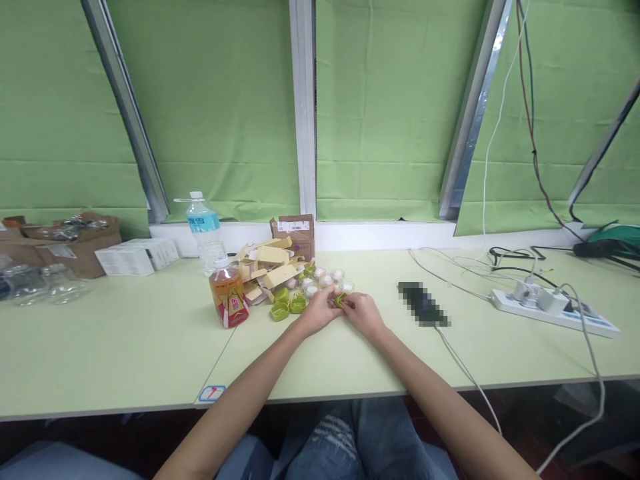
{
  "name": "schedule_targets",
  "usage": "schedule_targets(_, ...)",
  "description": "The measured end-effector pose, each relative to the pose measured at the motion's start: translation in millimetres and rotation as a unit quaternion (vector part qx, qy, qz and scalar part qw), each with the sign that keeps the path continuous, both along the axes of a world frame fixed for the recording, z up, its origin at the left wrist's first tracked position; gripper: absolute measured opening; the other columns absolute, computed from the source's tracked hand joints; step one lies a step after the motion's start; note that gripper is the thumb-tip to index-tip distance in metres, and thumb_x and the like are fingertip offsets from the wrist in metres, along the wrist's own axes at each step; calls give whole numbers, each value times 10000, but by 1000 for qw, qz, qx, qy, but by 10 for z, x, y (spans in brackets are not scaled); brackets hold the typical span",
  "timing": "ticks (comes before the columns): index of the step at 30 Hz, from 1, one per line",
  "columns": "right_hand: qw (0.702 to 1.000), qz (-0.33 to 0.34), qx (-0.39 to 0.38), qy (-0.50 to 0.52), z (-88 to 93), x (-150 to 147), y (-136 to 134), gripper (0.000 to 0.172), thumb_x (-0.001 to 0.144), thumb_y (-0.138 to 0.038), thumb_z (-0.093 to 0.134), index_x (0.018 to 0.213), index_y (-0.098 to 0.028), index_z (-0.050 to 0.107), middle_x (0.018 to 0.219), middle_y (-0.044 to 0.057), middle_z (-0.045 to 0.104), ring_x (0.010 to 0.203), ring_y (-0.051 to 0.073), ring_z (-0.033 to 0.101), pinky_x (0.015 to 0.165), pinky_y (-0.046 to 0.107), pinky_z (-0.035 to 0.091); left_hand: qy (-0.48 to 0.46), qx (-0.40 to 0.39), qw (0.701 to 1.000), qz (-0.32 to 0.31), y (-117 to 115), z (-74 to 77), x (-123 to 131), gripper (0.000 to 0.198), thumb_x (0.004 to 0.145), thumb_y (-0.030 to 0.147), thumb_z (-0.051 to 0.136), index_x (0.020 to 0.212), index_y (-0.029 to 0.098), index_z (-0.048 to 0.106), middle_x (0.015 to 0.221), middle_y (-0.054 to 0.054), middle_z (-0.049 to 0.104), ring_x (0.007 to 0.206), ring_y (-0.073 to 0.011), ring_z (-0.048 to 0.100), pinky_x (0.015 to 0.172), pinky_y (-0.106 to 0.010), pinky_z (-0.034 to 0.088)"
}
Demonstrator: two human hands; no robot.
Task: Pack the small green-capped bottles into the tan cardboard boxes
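Observation:
Between the fingertips of both hands is a small green plastic piece (341, 300), mostly covered by the fingers. My left hand (320, 311) grips it from the left and my right hand (364, 313) pinches it from the right, just above the table. Several open green cups (280, 311) of similar colour sit left of my left hand. Right behind the hands lie several small white round pieces (311, 291) in clear, shiny covers. Behind and left of these is a heap of opened cream cardboard boxes (277, 275).
An orange-red drink bottle (229, 297) and a large water bottle (205, 233) stand to the left. Further left are white boxes (135, 259), glass jars (63, 283) and a carton (83, 250). On the right lie a blurred-out phone (423, 303) with a cable and a power strip (555, 313).

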State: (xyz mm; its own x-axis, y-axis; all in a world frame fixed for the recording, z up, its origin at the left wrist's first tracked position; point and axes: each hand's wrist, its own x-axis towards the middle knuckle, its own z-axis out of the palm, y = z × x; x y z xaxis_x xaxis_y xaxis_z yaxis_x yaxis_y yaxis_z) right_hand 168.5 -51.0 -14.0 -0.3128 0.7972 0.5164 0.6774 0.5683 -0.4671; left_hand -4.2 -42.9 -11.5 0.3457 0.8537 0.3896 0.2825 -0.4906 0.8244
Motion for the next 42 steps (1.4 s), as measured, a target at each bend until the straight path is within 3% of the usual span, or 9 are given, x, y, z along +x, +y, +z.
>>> schedule_targets(11,996,-62,-58,30,20,10,-11,213,891,-187,624,752,-235,779,728,25,743,639,149,583,590,251,295,23,8,1000,2,-26,21,13,269,734,187,765,968,159,635,955,-37,692,783,-156,588,713,-278,456)
schedule_targets(18,987,87,-71,116,-38,151,105,175,846,-164,638,914,-186,797,794,20,757,695,168,620,672,242,439,-28,-35,999,8,8,32,17,332,695,205,790,955,154,590,964,-49,680,775,-148,601,694,-263,465)
schedule_targets(22,990,112,-29,84,-38,187,104,200,880,-139,601,907,-192,793,864,45,755,760,176,646,733,261,466,-28,-48,998,17,43,10,-21,375,675,195,792,999,157,607,991,-48,681,784,-150,602,704,-268,470)
schedule_targets(27,999,37,-4,-7,26,124,14,232,922,-142,585,1050,-223,761,949,55,736,823,183,649,716,257,436,-10,-36,999,5,43,3,-26,380,693,203,772,1040,152,625,993,-49,682,769,-148,592,715,-281,472)
schedule_targets(30,994,-42,-23,-97,85,79,-57,195,977,-232,564,983,-247,758,1010,64,735,852,198,660,674,268,391,19,-16,1000,10,24,20,-15,369,711,185,738,1064,152,634,1000,-50,685,765,-149,587,724,-289,476)
schedule_targets(34,982,-111,-57,-141,139,47,-109,190,992,-278,562,1120,-277,703,1077,67,730,878,210,673,676,279,371,64,21,998,7,-13,49,-10,353,742,170,692,1093,171,649,929,-39,689,751,-167,601,700,-295,473)
schedule_targets(37,978,-112,-70,-160,144,51,-113,215,1016,-304,520,1175,-286,663,1106,73,703,876,209,672,681,284,371,89,36,995,11,-37,73,-11,314,756,173,680,1069,177,645,890,-35,680,741,-174,610,675,-293,465)
schedule_targets(42,983,-55,-54,-165,121,83,-121,229,1009,-293,490,1193,-280,627,1173,75,635,1008,222,631,711,282,391,95,35,995,23,-52,105,-17,257,766,174,670,1018,177,623,922,-38,682,737,-168,605,673,-289,461)
